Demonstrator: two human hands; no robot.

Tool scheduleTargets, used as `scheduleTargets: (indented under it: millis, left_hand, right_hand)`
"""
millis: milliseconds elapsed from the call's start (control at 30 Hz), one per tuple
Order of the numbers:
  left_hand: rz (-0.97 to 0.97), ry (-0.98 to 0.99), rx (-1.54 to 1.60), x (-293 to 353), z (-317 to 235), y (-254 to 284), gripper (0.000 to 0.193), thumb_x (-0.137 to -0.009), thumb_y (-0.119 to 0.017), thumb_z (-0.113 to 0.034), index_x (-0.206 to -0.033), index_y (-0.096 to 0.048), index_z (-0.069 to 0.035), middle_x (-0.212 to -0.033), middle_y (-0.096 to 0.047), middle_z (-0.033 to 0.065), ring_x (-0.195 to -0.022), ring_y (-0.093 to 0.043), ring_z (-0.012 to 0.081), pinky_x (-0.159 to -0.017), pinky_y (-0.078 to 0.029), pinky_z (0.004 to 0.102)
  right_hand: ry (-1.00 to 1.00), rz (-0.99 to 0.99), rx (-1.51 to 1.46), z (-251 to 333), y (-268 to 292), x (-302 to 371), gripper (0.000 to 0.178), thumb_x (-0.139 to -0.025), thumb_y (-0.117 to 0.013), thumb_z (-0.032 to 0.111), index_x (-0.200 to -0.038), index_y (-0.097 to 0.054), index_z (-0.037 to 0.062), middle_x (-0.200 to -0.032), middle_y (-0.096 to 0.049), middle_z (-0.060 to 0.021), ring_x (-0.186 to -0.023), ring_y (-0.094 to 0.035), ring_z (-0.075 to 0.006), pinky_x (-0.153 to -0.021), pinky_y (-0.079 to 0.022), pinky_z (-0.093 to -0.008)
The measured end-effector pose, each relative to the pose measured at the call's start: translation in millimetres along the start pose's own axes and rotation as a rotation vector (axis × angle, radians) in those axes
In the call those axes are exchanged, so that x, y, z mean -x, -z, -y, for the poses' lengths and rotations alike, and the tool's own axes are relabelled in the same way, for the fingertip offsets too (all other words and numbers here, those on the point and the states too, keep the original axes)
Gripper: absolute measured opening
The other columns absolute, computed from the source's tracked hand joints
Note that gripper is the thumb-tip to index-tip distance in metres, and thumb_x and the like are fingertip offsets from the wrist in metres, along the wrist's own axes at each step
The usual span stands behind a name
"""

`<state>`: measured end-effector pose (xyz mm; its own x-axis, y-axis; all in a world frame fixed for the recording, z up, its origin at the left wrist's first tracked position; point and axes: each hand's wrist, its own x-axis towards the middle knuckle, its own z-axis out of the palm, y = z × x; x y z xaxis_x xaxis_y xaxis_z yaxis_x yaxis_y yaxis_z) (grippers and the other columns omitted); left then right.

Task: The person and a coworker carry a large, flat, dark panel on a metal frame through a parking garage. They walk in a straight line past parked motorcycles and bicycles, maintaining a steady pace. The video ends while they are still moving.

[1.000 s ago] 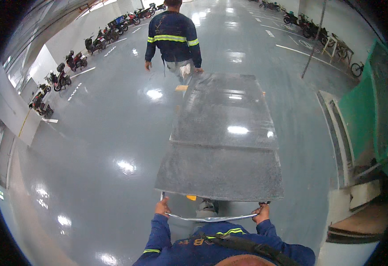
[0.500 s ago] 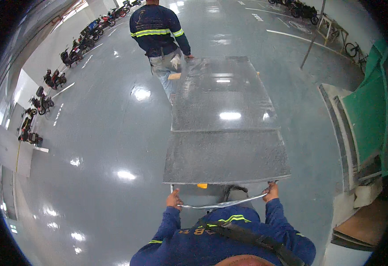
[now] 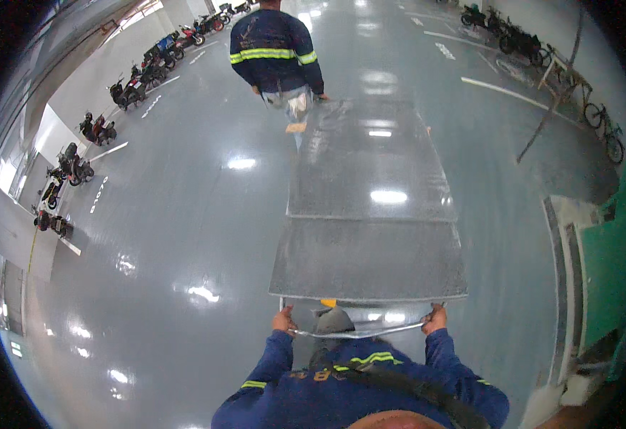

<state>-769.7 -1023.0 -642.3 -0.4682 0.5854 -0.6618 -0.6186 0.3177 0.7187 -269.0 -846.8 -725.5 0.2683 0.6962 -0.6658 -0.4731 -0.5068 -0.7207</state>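
A long stack of grey glossy sheets lies flat in front of me, reaching from my waist to a co-worker ahead. My left hand grips the left end of a thin metal handle bar at the near edge. My right hand grips its right end. The co-worker, in a dark blue jacket with reflective stripes, walks with their back to me at the far end, one hand on the sheets' far corner. What carries the sheets is hidden beneath them.
The shiny grey floor reflects ceiling lights. Parked motorbikes line the left wall, more stand at the far right. A bicycle and a wooden frame sit on the right, with green panels near me.
The co-worker, the sheets and I have moved forward over the floor. The motorbikes on the left have drawn nearer. Both my hands keep their grip on the bar.
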Motion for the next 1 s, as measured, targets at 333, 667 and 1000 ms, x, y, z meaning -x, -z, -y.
scheduleTargets:
  millis: [333,667,1000]
  left_hand:
    - [0.078,-0.357,-1.019,-7,-3,56,0.054,-0.077,-0.063,-0.003,-0.13,-0.056,-0.011,-0.089,-0.068,0.0106,-0.075,-0.068,0.0195,-0.068,-0.054,0.0338]
    - [0.352,-0.351,-0.508,-94,-24,137,0.045,-0.079,-0.067,-0.02,-0.123,-0.059,-0.015,-0.071,-0.063,0.0042,-0.072,-0.064,0.0181,-0.06,-0.052,0.0305]
    - [0.106,-0.803,-0.899,-66,-49,147,0.036,-0.073,-0.078,-0.024,-0.101,-0.063,-0.008,-0.055,-0.046,0.0019,-0.047,-0.049,0.0166,-0.044,-0.039,0.032]
  right_hand:
    - [-0.066,-0.071,-0.225,-7,7,68,0.02,-0.088,-0.055,0.026,-0.099,-0.051,0.0096,-0.063,-0.037,-0.0032,-0.043,-0.035,-0.0154,-0.041,-0.037,-0.0336]
    - [-0.074,-0.034,-0.294,-34,-55,111,0.017,-0.084,-0.059,0.022,-0.092,-0.048,0.0118,-0.063,-0.035,-0.0011,-0.042,-0.033,-0.014,-0.039,-0.039,-0.0329]
    - [-0.033,0.034,-0.281,-81,-51,128,0.017,-0.084,-0.06,0.017,-0.087,-0.043,0.0148,-0.06,-0.035,-0.0015,-0.043,-0.033,-0.0136,-0.041,-0.036,-0.0305]
